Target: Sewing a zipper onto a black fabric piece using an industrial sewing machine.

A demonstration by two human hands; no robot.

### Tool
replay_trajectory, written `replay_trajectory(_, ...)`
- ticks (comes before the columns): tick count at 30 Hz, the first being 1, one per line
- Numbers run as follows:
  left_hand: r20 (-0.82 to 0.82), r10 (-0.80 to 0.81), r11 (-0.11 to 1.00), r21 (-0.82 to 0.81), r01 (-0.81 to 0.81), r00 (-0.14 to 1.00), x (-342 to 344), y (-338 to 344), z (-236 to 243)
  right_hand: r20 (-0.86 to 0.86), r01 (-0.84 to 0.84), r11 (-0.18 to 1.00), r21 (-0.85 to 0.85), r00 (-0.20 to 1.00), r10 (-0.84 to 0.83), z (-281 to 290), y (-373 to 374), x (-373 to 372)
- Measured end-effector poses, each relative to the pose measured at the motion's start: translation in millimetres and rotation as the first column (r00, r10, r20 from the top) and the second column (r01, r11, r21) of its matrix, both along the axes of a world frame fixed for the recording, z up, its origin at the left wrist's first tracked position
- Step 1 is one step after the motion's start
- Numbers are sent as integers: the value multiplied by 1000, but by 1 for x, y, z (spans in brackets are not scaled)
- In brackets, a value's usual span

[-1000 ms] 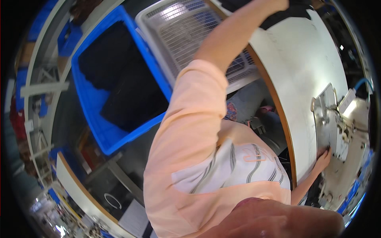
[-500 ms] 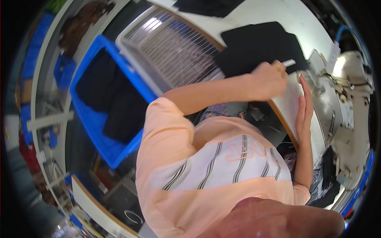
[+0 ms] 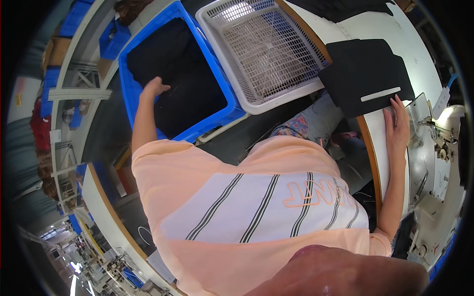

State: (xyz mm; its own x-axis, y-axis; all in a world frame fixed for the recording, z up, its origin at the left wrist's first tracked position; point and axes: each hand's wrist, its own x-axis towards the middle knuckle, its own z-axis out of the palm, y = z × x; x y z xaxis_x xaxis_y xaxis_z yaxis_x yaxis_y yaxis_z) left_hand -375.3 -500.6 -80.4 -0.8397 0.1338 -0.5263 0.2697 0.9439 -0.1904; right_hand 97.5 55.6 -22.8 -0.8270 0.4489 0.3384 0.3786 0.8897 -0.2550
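Observation:
My left hand [image 3: 156,87] reaches over the blue crate [image 3: 230,101] at the left. It rests at the near-left edge of the black cloth [image 3: 185,69] heaped in it, thumb and fingers apart; some fingertips are hard to make out. On the white worktable at the right lies a flat black fabric piece [image 3: 368,71] with cut corners. A narrow white strip [image 3: 380,94] lies across its near right part. My right hand [image 3: 398,126] is open, fingers stretched out flat on the table, fingertips by the fabric's edge just below the strip.
A white slatted plastic basket [image 3: 269,54] stands between the crate and the table. A sewing machine [image 3: 447,128] stands at the right, close to my right hand. More black cloth [image 3: 340,7] lies at the table's far end. Shelving [image 3: 79,93] runs along the left.
My left hand has swung from the black piece over to the blue crate. The white strip, earlier at that hand's fingers, now lies on the fabric. My right hand stays at the fabric's edge.

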Motion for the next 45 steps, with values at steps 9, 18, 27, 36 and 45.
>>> replay_trajectory(9, -574, 125, 929, 355, 107, 809, 53, -25, -65, -5, 39, 998, 47, 999, -39, -9, 31, -15)
replay_trajectory(18, -244, -350, 581, 701, 413, 905, 162, 97, 165, -279, -336, 935, -110, 914, 296, 38, -61, -22)
replay_trajectory(27, -103, -961, 1, 927, 375, 258, 235, 325, 198, 76, -188, 614, -766, 923, 378, 119, -92, 18)
replay_trajectory(36, 232, -964, 254, 948, 194, 126, 253, 468, 119, 59, 174, 505, -846, 970, -235, 76, -7, 134)
replay_trajectory(45, 256, -939, 323, 886, 333, 229, 271, 476, 106, -187, 70, 510, -857, 881, -434, 41, -24, 153)
